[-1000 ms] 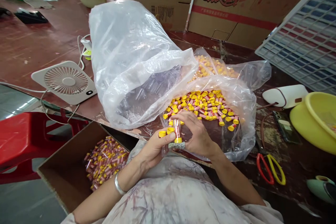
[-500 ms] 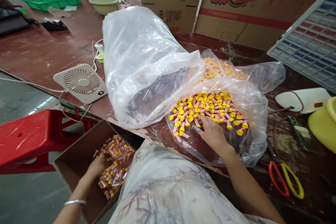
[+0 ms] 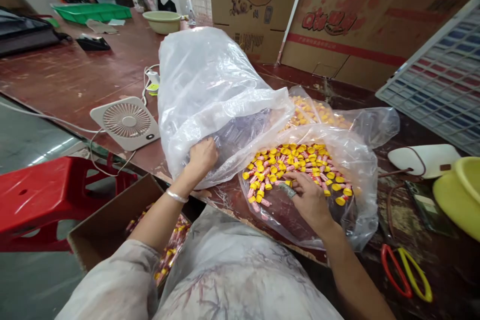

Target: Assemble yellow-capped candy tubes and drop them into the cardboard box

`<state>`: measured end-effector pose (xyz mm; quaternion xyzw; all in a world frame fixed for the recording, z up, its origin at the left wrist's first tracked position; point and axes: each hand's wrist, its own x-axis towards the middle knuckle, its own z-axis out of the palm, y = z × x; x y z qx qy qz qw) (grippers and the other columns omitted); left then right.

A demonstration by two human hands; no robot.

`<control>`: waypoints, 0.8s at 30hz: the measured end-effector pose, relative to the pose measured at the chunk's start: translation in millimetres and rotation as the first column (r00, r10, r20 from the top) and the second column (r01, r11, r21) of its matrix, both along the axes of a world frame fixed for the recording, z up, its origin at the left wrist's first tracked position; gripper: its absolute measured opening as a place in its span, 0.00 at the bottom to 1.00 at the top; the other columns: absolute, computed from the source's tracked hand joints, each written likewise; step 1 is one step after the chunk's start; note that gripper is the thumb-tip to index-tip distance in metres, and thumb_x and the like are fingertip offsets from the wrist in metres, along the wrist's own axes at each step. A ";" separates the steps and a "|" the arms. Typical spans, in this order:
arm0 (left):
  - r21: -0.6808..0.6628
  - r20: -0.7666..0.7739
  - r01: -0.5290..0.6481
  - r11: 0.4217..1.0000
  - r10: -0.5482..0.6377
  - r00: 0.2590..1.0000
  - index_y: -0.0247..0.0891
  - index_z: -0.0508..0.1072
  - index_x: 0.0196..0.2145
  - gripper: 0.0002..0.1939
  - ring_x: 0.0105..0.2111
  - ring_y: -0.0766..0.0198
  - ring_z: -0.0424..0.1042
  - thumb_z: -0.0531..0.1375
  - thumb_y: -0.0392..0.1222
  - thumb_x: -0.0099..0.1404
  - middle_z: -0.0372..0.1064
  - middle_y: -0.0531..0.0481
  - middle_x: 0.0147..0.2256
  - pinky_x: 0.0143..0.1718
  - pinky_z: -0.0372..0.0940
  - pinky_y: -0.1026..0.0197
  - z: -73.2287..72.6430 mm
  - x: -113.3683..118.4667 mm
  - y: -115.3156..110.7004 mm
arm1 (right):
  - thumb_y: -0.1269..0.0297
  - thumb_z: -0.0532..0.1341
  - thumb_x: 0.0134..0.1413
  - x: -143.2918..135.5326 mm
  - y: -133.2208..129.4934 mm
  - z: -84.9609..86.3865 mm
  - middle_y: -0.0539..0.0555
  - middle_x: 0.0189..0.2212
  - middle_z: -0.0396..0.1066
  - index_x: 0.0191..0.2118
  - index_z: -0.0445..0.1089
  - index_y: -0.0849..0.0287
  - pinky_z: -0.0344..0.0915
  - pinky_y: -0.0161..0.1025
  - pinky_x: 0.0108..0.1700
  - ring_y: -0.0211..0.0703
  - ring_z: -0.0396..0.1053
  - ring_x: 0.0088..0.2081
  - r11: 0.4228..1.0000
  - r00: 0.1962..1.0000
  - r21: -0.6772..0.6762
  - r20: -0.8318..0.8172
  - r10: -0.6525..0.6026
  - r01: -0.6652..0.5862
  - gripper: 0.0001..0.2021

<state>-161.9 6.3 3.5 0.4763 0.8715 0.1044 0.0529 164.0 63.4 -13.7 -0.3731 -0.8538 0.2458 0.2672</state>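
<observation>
Tubes with clear sides lie in the mouth of the big white bag, and your left hand reaches in there with its fingers curled down. Your right hand is at the near edge of the heap of yellow-topped pieces, which lies in the see-through bag, and its fingers are bent. The fingers hide too much, so I can't say if either of your hands has hold of anything. The work looks part way along to me: a pile of red and yellow tubes is down in the cardboard box by your left side, partly behind your arm, and they look done. Lots of clear tubes and yellow-topped pieces are left. On the red-brown surface a small fan stands to the left of the white bag. Scissors and a yellow bowl are on the right. Big cartons stand at the back. A red stool is on the floor to your left, and far off sits a green tray.
</observation>
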 end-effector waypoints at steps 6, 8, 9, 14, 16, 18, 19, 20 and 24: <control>0.158 0.143 0.017 0.987 -0.040 0.989 0.35 0.76 0.45 0.14 0.38 0.51 0.76 0.61 0.44 0.64 0.77 0.39 0.37 0.39 0.66 0.57 -11.5 -4.7 2.0 | 0.65 0.64 0.60 4.3 -15.5 19.3 0.56 0.45 0.76 0.46 0.74 0.53 0.78 0.43 0.47 0.46 0.77 0.46 0.993 0.953 -0.121 -0.301 -0.025 -0.012 0.09; 0.344 0.407 0.065 0.937 -0.211 0.888 0.37 0.77 0.42 0.14 0.32 0.57 0.74 0.63 0.49 0.63 0.76 0.47 0.32 0.35 0.66 0.60 -2.7 9.7 -20.0 | 0.64 0.66 0.59 -3.8 -19.4 24.2 0.56 0.45 0.76 0.48 0.73 0.53 0.79 0.43 0.48 0.45 0.77 0.46 0.989 0.919 -0.145 -0.392 -0.033 -0.026 0.11; 0.409 0.548 0.055 0.911 -0.293 0.783 0.37 0.77 0.41 0.15 0.31 0.59 0.73 0.65 0.51 0.62 0.75 0.49 0.31 0.34 0.66 0.61 2.7 20.1 -30.7 | 0.63 0.67 0.58 -9.9 -21.2 26.4 0.55 0.44 0.76 0.48 0.73 0.53 0.79 0.42 0.48 0.45 0.77 0.46 0.987 0.898 -0.155 -0.438 -0.036 -0.036 0.12; 0.410 0.873 -0.086 0.908 -0.363 0.325 0.38 0.79 0.42 0.20 0.32 0.61 0.75 0.72 0.51 0.55 0.78 0.49 0.33 0.35 0.68 0.62 17.3 71.1 -61.2 | 0.64 0.69 0.57 -39.9 -28.3 36.2 0.55 0.46 0.73 0.48 0.73 0.53 0.77 0.43 0.53 0.45 0.75 0.49 0.990 0.799 -0.094 -0.600 0.028 -0.106 0.13; 0.406 0.897 -0.123 0.906 -0.369 0.241 0.38 0.80 0.41 0.19 0.31 0.62 0.75 0.73 0.51 0.54 0.78 0.49 0.33 0.35 0.68 0.62 15.0 80.7 -63.1 | 0.65 0.69 0.58 -43.7 -29.1 38.9 0.56 0.46 0.72 0.48 0.73 0.53 0.77 0.43 0.53 0.45 0.75 0.49 0.993 0.785 -0.077 -0.619 0.022 -0.089 0.12; 0.398 0.915 -0.182 0.899 -0.374 0.155 0.38 0.80 0.41 0.20 0.31 0.62 0.75 0.74 0.50 0.53 0.79 0.49 0.33 0.35 0.69 0.62 11.6 86.3 -62.0 | 0.64 0.69 0.58 -42.9 -29.5 39.5 0.56 0.45 0.73 0.48 0.73 0.53 0.77 0.44 0.53 0.45 0.75 0.48 0.995 0.792 -0.078 -0.610 0.000 -0.061 0.12; 0.391 0.920 -0.209 0.897 -0.374 0.116 0.38 0.80 0.41 0.20 0.31 0.61 0.76 0.74 0.49 0.52 0.79 0.49 0.34 0.35 0.69 0.62 10.4 89.1 -60.9 | 0.64 0.69 0.58 -41.7 -29.8 39.1 0.56 0.45 0.73 0.47 0.72 0.53 0.77 0.44 0.52 0.45 0.76 0.48 0.995 0.799 -0.085 -0.601 -0.009 -0.052 0.12; 0.384 0.923 -0.228 0.895 -0.375 0.086 0.38 0.79 0.41 0.21 0.31 0.61 0.77 0.75 0.48 0.51 0.79 0.49 0.34 0.35 0.70 0.61 9.7 92.5 -59.8 | 0.63 0.68 0.59 -40.4 -30.3 38.2 0.55 0.45 0.74 0.47 0.72 0.53 0.77 0.43 0.52 0.45 0.76 0.47 0.995 0.804 -0.092 -0.594 -0.017 -0.047 0.12; 0.362 0.924 -0.163 0.918 -0.376 -0.065 0.37 0.76 0.38 0.20 0.30 0.59 0.78 0.76 0.46 0.51 0.78 0.48 0.34 0.32 0.71 0.60 11.2 110.8 -56.1 | 0.62 0.66 0.62 -36.6 -32.7 34.9 0.55 0.44 0.76 0.48 0.72 0.53 0.77 0.43 0.51 0.45 0.77 0.48 0.995 0.847 -0.071 -0.531 0.021 -0.069 0.10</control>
